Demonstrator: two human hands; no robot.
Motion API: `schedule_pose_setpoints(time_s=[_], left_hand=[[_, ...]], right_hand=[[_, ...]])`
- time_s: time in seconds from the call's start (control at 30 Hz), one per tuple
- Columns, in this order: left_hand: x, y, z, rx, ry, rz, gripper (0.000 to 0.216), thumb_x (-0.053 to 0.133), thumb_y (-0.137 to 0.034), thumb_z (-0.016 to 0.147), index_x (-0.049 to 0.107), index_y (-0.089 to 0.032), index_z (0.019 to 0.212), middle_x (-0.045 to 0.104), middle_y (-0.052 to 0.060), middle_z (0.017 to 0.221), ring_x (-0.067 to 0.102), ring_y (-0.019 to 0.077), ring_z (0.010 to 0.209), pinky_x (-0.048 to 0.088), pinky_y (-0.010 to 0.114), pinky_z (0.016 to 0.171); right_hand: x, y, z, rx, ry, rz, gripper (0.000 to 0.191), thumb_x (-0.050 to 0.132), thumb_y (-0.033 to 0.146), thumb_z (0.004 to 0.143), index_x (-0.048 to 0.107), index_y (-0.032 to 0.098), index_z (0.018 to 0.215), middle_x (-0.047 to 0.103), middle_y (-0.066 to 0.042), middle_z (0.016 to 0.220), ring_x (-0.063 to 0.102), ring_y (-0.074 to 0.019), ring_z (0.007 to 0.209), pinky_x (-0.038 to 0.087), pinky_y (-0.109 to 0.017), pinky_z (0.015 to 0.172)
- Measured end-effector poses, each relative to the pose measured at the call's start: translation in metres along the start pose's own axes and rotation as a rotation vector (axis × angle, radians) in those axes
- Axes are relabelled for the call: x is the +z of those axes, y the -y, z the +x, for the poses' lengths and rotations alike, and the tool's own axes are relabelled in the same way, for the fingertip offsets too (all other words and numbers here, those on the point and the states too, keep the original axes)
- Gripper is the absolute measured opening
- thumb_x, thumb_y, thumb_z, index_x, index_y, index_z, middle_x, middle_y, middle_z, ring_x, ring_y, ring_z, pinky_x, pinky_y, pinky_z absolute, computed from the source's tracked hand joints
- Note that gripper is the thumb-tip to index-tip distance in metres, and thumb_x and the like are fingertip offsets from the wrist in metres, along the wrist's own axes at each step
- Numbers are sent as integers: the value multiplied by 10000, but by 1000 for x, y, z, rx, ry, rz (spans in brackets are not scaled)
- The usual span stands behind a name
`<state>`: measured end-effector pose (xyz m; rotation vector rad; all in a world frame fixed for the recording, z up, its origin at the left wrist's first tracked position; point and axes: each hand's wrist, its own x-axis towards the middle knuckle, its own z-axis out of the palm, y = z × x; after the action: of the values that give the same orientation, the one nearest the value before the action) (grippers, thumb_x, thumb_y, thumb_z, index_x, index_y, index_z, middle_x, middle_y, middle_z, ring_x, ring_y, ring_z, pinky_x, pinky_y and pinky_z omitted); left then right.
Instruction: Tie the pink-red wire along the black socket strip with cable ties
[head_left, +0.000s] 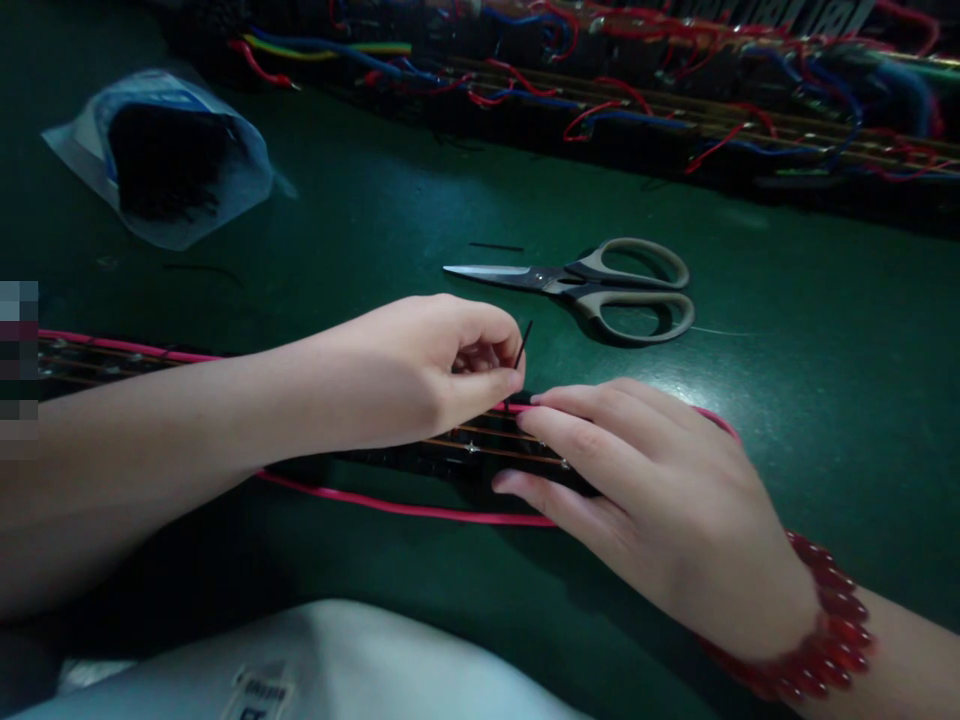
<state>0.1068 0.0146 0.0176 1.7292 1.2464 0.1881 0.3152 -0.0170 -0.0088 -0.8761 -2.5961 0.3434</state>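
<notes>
A long black strip with brass-coloured rails (487,437) lies across the table, a red wire (420,512) running along it and looping on its near side. My left hand (442,365) is above the strip, thumb and forefinger pinched on a thin black cable tie (525,340) that stands up from the strip's far edge. From the right, my right hand (645,490) grips the strip, with fingers at the far edge and thumb at the near side. Scissors (570,282) with grey-and-black handles lie just beyond both hands, blades pointing left.
An opened clear bag (251,150) of black cable ties (169,165) lies at the upper left. A loose black piece (496,246) rests beside the scissors. Along the back of the green table (360,220) lie more strips with red and blue wires (600,110).
</notes>
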Motion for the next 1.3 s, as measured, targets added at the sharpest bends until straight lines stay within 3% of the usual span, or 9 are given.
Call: schedule_pose_setpoints(time_s=[0.23, 0.93, 1.3], left_hand=[[0, 0, 1, 7, -22, 17, 169, 532, -290, 855, 645, -198, 770, 647, -38, 675, 572, 105, 615, 380, 205, 519], [1, 2, 2, 9, -6, 56, 206, 513, -309, 870, 662, -213, 766, 635, -54, 648, 551, 100, 587, 354, 208, 519], [1, 6, 3, 37, 13, 164, 215, 499, -319, 886, 688, -234, 826, 686, -57, 729, 594, 105, 647, 342, 209, 524]], right_hand=[[1, -2, 1, -12, -10, -51, 223, 612, 384, 922, 690, 181, 967, 735, -77, 929, 642, -211, 759, 449, -331, 609], [0, 0, 1, 5, -35, 20, 210, 655, 345, 901, 694, 150, 965, 749, -85, 952, 671, -213, 787, 508, -344, 658], [0, -1, 1, -9, -55, 10, 264, 664, 384, 892, 684, 136, 980, 752, -80, 938, 672, -217, 782, 499, -350, 654]])
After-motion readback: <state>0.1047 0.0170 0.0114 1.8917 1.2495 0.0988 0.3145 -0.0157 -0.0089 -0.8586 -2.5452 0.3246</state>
